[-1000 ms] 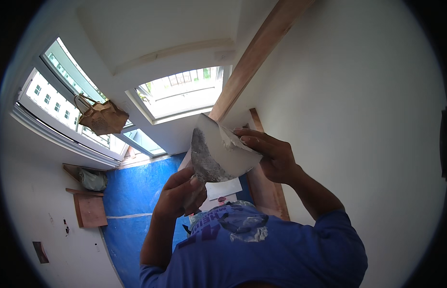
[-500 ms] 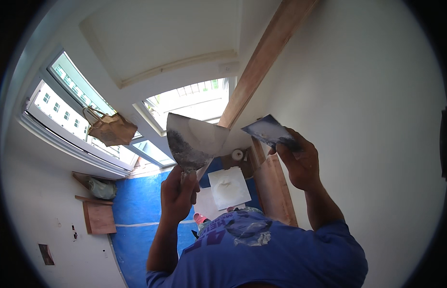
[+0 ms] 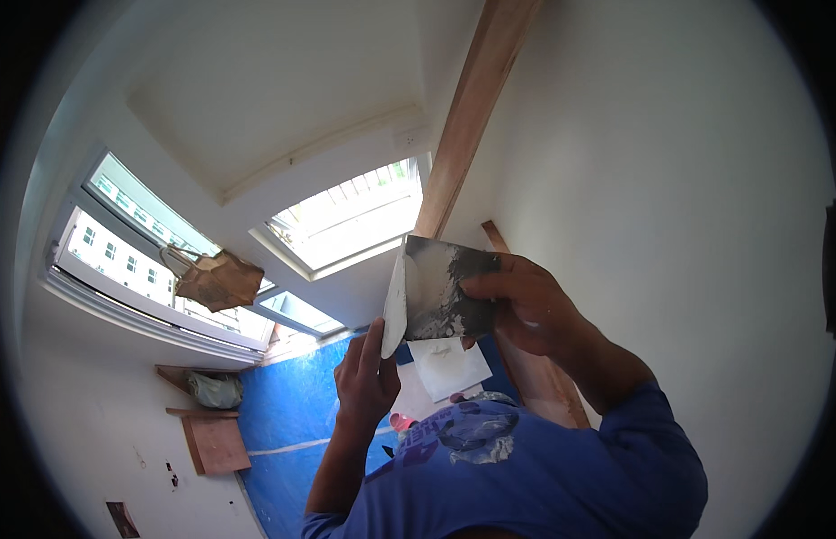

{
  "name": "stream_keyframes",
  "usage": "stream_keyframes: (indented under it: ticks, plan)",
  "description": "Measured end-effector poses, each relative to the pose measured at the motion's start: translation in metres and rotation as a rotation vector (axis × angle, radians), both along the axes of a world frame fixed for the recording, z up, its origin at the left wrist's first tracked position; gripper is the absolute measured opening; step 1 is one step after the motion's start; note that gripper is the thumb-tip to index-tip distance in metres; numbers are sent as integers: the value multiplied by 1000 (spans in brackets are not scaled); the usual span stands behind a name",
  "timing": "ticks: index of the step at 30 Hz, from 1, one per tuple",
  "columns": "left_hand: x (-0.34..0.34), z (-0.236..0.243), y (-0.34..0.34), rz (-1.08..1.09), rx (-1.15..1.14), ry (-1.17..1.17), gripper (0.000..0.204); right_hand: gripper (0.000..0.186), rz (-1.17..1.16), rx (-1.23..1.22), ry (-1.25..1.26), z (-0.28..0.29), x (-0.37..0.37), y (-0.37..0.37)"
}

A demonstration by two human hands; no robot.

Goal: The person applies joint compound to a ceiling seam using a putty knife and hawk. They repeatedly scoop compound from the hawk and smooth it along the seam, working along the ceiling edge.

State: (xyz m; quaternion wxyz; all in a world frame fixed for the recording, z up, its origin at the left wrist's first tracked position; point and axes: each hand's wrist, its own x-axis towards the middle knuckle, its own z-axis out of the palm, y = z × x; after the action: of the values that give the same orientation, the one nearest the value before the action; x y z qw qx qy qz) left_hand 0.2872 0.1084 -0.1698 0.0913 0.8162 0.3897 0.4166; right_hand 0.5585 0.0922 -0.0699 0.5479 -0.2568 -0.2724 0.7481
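Change vs half a second ago: the blades were well apart, now they're back together. The putty knife (image 3: 394,310) in the left hand (image 3: 367,375) has rolled from broad-face to nearly edge-on. The rectangular steel scraper plate (image 3: 479,260) in the right hand (image 3: 533,310) has swung inward to meet it. My read: the work is back in a blade-on-blade phase, paste being worked between the two tools. Actual contact along the full edge: can't confirm, only that the knife's upper end and the plate's left edge meet in view.

Fingers: left ones clamped on the knife low down, one finger lying up along the blade base; handle hidden. Right ones pinch the plate's right end, one digit flat on the near face, a fingertip showing under the lower edge.

Positions: knife blade rises just above the left fingertips. Plate extends left from the right fingertips, its free edge toward the knife. White paste (image 3: 427,283) sits on the plate's left part, just beyond the right fingertips; bare dark steel is nearest them.

Below both hands' fingers, well apart: white board (image 3: 454,370) on the floor, blue sheeting (image 3: 292,409) to its left.
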Motion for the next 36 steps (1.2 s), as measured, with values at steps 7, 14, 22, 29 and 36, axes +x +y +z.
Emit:
stream_keyframes:
  ticks: [7,14,22,29,36]
  plan:
    - [-23,10,20,151,-29,113,30,27,-276,328,3,90,31,54]
    - [-27,34,18,146,-110,5,29,19,-1521,1227,-349,327,172,171]
    - [-26,59,9,154,-176,-62,27,44,-2165,972,-203,519,260,204]
    - [-26,65,3,151,-218,-116,26,46,-2140,966,-142,563,257,186]
    - [-26,74,-3,142,-265,-179,24,42,-2130,1010,-56,584,257,191]
